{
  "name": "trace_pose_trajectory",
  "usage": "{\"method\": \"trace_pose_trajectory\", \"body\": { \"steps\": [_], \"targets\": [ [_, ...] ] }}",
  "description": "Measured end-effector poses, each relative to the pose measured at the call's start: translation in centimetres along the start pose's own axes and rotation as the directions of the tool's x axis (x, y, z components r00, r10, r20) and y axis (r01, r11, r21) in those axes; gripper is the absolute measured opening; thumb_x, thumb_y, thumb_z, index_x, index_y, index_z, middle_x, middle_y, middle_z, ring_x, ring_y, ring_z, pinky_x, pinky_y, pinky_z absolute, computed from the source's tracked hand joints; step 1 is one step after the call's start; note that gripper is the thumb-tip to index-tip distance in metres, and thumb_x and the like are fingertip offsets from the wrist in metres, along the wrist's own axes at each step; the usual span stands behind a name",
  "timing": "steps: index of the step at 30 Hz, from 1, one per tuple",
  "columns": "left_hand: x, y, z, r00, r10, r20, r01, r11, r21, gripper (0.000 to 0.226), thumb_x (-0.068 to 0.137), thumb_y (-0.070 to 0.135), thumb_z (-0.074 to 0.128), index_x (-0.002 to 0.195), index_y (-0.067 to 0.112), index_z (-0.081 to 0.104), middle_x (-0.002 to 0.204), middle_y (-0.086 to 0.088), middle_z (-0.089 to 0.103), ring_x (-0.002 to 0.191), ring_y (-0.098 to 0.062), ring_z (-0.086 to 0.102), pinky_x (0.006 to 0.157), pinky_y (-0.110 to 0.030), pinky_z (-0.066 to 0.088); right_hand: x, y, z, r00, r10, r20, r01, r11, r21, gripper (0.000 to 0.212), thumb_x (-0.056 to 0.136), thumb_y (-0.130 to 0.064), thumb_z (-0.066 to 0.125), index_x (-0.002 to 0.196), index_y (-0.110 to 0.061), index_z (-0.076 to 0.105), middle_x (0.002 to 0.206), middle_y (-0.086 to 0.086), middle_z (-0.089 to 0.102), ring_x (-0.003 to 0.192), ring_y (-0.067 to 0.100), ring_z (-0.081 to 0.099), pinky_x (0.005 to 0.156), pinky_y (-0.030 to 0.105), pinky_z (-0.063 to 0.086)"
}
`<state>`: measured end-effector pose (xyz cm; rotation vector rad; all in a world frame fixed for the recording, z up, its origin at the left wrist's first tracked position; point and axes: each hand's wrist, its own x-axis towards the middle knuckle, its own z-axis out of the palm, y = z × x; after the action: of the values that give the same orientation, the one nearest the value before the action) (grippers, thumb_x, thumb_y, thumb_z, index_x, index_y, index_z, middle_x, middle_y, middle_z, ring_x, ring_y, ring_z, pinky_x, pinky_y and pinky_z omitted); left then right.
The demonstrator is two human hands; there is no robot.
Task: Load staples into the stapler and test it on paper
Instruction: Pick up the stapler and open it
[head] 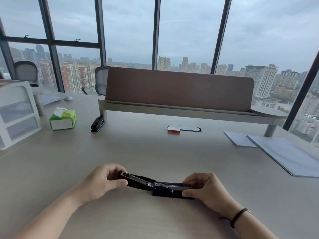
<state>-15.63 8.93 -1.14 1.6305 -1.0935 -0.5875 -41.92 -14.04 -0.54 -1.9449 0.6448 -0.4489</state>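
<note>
Stapler splayed open at worktop near edge, left hand gripping lid, right hand clamping base; next needs staple box.

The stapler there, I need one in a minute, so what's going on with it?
A person has the stapler swung open flat on the desk. The left hand holds the lid end and the right hand holds the base end. The small red and white box lies farther back, and the paper waits at the right. No stapling test has happened yet.
</note>
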Motion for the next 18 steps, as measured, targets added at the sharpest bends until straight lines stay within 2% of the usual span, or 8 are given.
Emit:
{"method": "trace_pose_trajectory", "body": {
  "steps": [4,7,9,12,15,18],
  "targets": [
    [-0.1,-0.4,-0.3,0.999,-0.024,0.032,0.017,0.979,0.201,0.057,0.056,0.071,0.08,0.093,0.028,0.072,0.085,-0.014,0.071,0.074,-0.009,0.06,0.072,-0.027,0.045,0.0,0.3,0.1,1.0,0.009,-0.012,-0.009,1.0,0.006,0.024,0.061,-0.009,0.09,0.078,-0.02,0.078,0.081,0.011,0.08,0.066,0.012,0.065,0.068,0.03,0.051],
    [0.0,-0.2,-0.4,0.997,-0.053,0.047,0.039,0.963,0.268,0.042,0.062,0.058,0.08,0.091,0.029,0.07,0.068,-0.002,0.064,0.063,-0.008,0.051,0.064,-0.027,0.039,0.0,0.3,0.0,1.0,0.005,-0.01,-0.005,1.0,0.014,0.023,0.062,-0.006,0.089,0.079,-0.018,0.078,0.081,0.014,0.079,0.066,0.013,0.065,0.067,0.03,0.05],
    [0.2,-0.2,-0.5,0.996,-0.071,0.057,0.052,0.957,0.284,0.04,0.064,0.052,0.08,0.091,0.026,0.07,0.065,0.006,0.054,0.061,-0.009,0.044,0.06,-0.026,0.034,0.0,0.3,0.0,1.0,0.006,-0.003,-0.005,1.0,0.014,0.023,0.062,-0.005,0.089,0.079,-0.017,0.078,0.082,0.014,0.079,0.067,0.013,0.066,0.068,0.029,0.05],
    [0.7,0.2,-0.9,0.988,-0.11,0.106,0.074,0.95,0.304,0.038,0.062,0.048,0.084,0.091,0.028,0.07,0.07,0.003,0.06,0.062,-0.008,0.048,0.061,-0.025,0.037,0.0,0.4,0.0,1.0,0.013,0.008,-0.013,1.0,0.021,0.024,0.061,-0.003,0.089,0.079,-0.014,0.078,0.081,0.009,0.08,0.07,0.013,0.068,0.07,0.025,0.052],
    [2.0,1.2,-1.3,0.952,-0.176,0.251,0.089,0.942,0.323,0.031,0.062,0.044,0.087,0.086,0.032,0.072,0.086,-0.009,0.069,0.061,-0.004,0.052,0.062,-0.021,0.043,0.2,0.1,-0.3,0.999,0.01,0.034,-0.01,1.0,0.005,0.027,0.06,-0.003,0.089,0.081,-0.017,0.078,0.078,0.001,0.08,0.069,0.009,0.069,0.068,0.016,0.052],
    [4.5,2.2,-1.2,0.921,-0.191,0.339,0.082,0.947,0.311,0.046,0.063,0.062,0.083,0.1,0.037,0.071,0.097,-0.003,0.064,0.071,-0.003,0.055,0.077,-0.024,0.047,0.9,-0.3,-1.0,0.99,-0.017,0.139,0.02,1.0,-0.02,0.039,0.058,-0.015,0.09,0.093,-0.027,0.078,0.087,-0.002,0.079,0.079,0.006,0.073,0.076,0.014,0.053]
  ]
}}
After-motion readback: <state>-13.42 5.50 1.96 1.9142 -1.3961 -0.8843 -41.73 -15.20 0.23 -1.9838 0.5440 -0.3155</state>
